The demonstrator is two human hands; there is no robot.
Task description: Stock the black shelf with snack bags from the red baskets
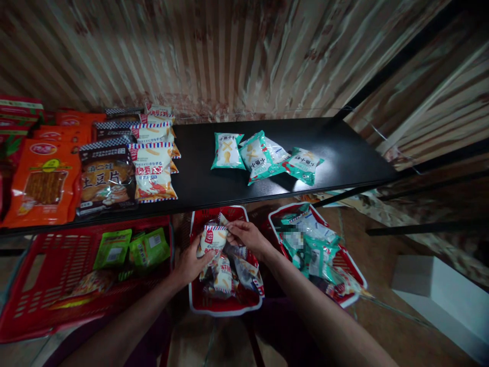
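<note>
My left hand [194, 262] grips the left side of a white snack bag [214, 237] with a striped top edge, thumb across its front. The fingers of my right hand [247, 236] are closed at the bag's upper right corner; whether they pinch this bag or another packet behind it is hard to see. Both hands are over a small red basket [225, 312] with a white rim. Inside it lie more white snack bags [222, 278] and some dark-looking packets, partly covered by the hands.
The black shelf [194, 163] carries several teal-and-white bags [258, 157], upright white bags [153, 173], brown potato-chip bags [107, 176] and orange packets [45, 178]. A right basket [361, 280] holds teal bags; a left red basket [42, 285] holds green packets [112, 248]. A white box [412, 280] stands right.
</note>
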